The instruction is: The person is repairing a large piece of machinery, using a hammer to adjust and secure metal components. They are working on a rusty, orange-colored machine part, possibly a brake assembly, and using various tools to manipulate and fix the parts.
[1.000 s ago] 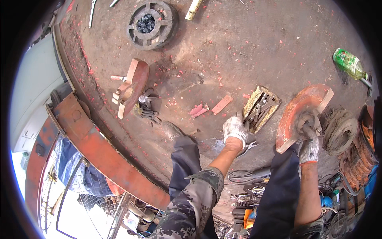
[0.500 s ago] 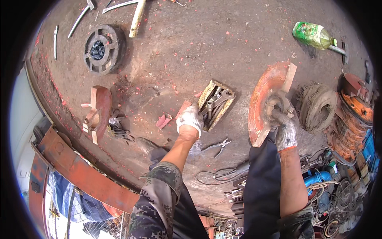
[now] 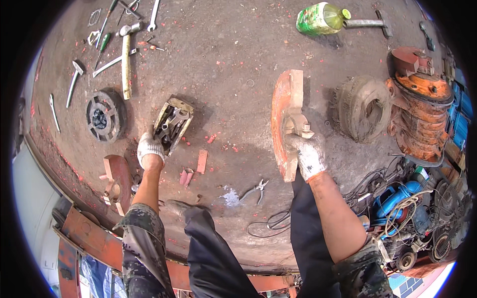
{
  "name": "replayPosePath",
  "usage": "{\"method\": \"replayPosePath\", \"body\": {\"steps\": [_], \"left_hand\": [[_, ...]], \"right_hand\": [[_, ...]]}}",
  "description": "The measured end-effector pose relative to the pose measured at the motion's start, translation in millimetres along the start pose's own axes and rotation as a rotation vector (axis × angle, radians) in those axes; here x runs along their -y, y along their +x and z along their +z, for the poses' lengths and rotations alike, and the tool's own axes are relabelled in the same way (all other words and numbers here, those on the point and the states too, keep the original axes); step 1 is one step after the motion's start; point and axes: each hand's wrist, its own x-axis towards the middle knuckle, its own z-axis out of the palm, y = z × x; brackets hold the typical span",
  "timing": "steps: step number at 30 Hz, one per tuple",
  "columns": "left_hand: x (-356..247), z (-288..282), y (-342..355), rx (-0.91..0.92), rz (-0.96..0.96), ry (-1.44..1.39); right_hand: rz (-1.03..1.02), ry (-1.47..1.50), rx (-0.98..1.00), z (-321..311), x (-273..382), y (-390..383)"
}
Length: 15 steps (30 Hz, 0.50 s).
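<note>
Gloved, my left hand (image 3: 150, 149) grips the near left side of a worn open box (image 3: 174, 124) full of wrenches and sockets. My gloved right hand (image 3: 305, 151) grips the hub of a rusty red half-disc plate (image 3: 280, 114), which stands on edge. A ribbed round metal part (image 3: 107, 107) lies just beyond my left hand, and a similar red half plate (image 3: 119, 181) lies below it. Red scraps (image 3: 202, 161) and pliers (image 3: 261, 186) lie between my hands. A muddy ring (image 3: 350, 111) sits right of the held plate.
Hammers (image 3: 125, 64), wrenches (image 3: 154, 10) and screwdrivers (image 3: 104, 42) lie at the top left. A green bottle (image 3: 320, 19) lies at the top. An orange housing (image 3: 417, 124), cables (image 3: 271, 223) and a blue pump (image 3: 397, 198) are right; a steel beam (image 3: 89, 238) is lower left.
My left hand has carried the box leftward, away from the red scraps. My right hand has turned the half-disc more upright. The view has shifted toward the tools at the top.
</note>
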Motion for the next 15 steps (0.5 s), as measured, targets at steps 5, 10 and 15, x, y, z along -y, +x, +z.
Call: {"method": "replayPosePath", "body": {"steps": [5, 10, 15], "left_hand": [[-63, -40, -46, 0.169, -0.093, -0.381], [-201, -108, -243, 0.626, -0.233, -0.833], [-347, -144, -341, 0.694, -0.509, -1.202]], "right_hand": [[0.102, -0.061, 0.017, -3, 24, -3], [0.320, -0.211, 0.085, -11, -3, 1], [0.252, -0.379, 0.200, -9, 5, 0]]}}
